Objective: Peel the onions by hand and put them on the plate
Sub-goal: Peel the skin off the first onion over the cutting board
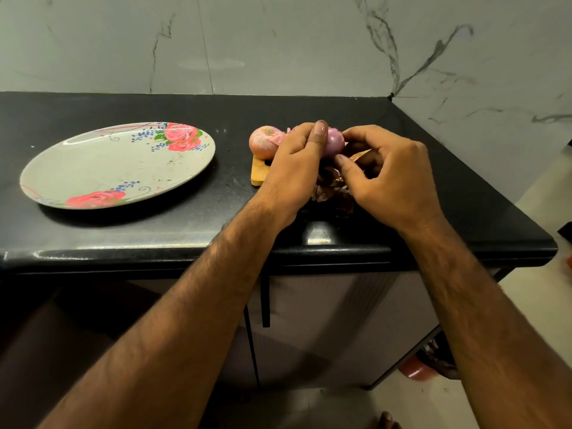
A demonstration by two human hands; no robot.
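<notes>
My left hand (295, 164) grips a smooth purple onion (335, 143) above a small wooden board (259, 171), thumb pressed on its top. My right hand (388, 174) pinches the onion's right side with its fingertips, fingers curled. A brown strip of skin (360, 154) hangs beside the right thumb. A second onion (265, 142), still in its pink papery skin, rests on the board to the left. The oval floral plate (102, 168) lies on the left of the black counter (216, 209) with nothing on it.
Loose onion peels (332, 193) are piled under my hands near the counter's front edge. The marble wall runs behind and turns a corner at the right. Cabinet doors with a dark handle (265, 301) stand below the counter.
</notes>
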